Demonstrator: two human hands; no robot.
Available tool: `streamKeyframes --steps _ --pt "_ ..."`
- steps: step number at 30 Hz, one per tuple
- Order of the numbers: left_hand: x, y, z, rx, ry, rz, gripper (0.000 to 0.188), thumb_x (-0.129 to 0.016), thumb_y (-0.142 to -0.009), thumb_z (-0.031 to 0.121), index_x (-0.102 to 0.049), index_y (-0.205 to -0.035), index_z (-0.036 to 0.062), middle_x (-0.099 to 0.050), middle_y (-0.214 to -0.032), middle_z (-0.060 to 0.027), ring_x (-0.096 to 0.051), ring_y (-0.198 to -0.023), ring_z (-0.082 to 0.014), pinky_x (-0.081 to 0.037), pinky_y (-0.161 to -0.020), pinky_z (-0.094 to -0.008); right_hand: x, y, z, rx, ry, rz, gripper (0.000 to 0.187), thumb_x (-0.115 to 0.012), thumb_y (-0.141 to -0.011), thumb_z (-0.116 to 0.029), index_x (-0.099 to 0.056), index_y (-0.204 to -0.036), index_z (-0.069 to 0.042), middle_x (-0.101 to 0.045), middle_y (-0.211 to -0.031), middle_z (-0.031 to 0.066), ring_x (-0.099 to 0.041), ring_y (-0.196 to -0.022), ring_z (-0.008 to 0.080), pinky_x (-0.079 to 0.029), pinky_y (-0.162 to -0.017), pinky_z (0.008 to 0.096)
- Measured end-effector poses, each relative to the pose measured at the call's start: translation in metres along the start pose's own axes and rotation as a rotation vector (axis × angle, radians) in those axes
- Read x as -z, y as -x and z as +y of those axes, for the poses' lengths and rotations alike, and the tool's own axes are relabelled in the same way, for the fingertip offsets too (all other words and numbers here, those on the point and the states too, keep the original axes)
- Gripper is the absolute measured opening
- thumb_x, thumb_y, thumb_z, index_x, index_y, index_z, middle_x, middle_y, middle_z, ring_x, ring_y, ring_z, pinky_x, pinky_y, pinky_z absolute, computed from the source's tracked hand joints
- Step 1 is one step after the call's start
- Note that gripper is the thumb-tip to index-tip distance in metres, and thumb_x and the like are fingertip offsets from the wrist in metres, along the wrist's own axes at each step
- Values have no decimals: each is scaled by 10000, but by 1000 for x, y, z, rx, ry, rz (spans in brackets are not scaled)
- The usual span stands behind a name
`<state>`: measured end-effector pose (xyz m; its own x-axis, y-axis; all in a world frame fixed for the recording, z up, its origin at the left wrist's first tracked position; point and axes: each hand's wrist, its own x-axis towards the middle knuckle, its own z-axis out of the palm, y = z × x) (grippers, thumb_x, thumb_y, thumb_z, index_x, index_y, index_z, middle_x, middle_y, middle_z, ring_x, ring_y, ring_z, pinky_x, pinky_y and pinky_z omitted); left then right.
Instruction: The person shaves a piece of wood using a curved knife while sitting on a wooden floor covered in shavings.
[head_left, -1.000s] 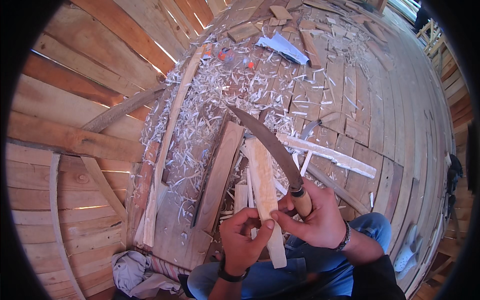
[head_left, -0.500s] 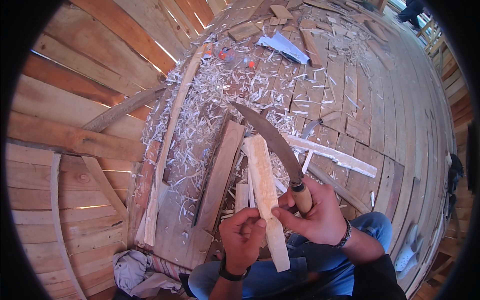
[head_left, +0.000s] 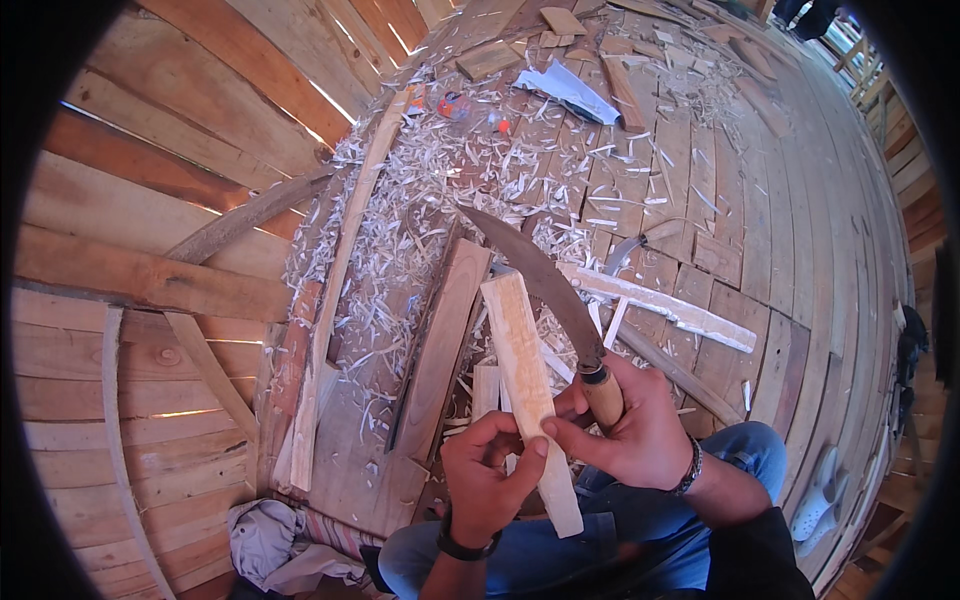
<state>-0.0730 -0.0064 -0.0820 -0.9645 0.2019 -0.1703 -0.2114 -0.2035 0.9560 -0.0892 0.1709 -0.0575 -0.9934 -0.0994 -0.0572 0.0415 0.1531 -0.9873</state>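
Where the person sits: plank floor (head_left: 790, 220) littered with curled wood shavings (head_left: 400, 200), thickest beyond the pale bar (head_left: 520, 350) and to its left.
Brown beam (head_left: 445, 340): squared, lying just left of the pale bar.
Pale bar: rough-hewn light wood, held slantwise, its near end above the person's jeans (head_left: 650, 510).
Knife (head_left: 545, 280): long, curved, dark blade arching over to the right of the pale bar, tip beyond the bar's far end; wooden handle.
Bottle (head_left: 455, 106): apparently clear plastic, well beyond the pale bar; its red label is too small to read.
Right hand (head_left: 640, 430): fingers wrapped around the knife's handle, thumb pressed to the pale bar's right edge.
Left hand (head_left: 485, 475): fingers curled, pinching the pale bar from its left; some fingertips are hidden.
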Motion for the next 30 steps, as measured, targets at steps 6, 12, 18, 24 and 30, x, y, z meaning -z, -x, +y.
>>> streamKeyframes --steps 6,12,18,24,30 --pt "3 0 -1 -4 36 -31 151 -652 -836 -58 -607 -974 -96 -680 -909 -112 -670 -840 -134 -541 -759 -252 2 0 -5 -63 -42 -33 262 -756 -763 -3 -506 -836 -37 -656 -755 52 -653 -777 87 -517 -655 250" --pt "5 2 -3 -51 30 -25 169 -619 -865 -55 -606 -1025 -110 -685 -929 -133 -671 -832 -136 -544 -742 -250 2 -1 -2 -100 -156 22 238 -749 -787 -64 -522 -830 -10 -658 -752 68 -700 -784 132 -542 -643 264" --pt "4 0 5 -33 -89 -5 134 -601 -904 -6 -624 -998 -99 -695 -859 -123 -662 -731 -108 -530 -649 -223 5 -3 0 -72 -105 6 231 -748 -790 -65 -535 -854 -4 -655 -762 68 -694 -826 122 -545 -666 252" --pt "7 -2 3 -48 -165 -14 106 -592 -913 26 -637 -916 -71 -680 -777 -95 -651 -677 -100 -498 -613 -209 5 -3 1 -60 -154 6 226 -745 -790 -60 -535 -858 -12 -659 -758 64 -678 -791 101 -536 -656 261" --pt "6 -2 4 -139 -316 -24 77 -592 -886 21 -628 -835 -26 -638 -700 -76 -634 -649 -110 -467 -608 -235 6 -3 -3 -105 -180 -43 261 -739 -786 9 -494 -850 -51 -651 -808 54 -610 -794 66 -494 -676 234"
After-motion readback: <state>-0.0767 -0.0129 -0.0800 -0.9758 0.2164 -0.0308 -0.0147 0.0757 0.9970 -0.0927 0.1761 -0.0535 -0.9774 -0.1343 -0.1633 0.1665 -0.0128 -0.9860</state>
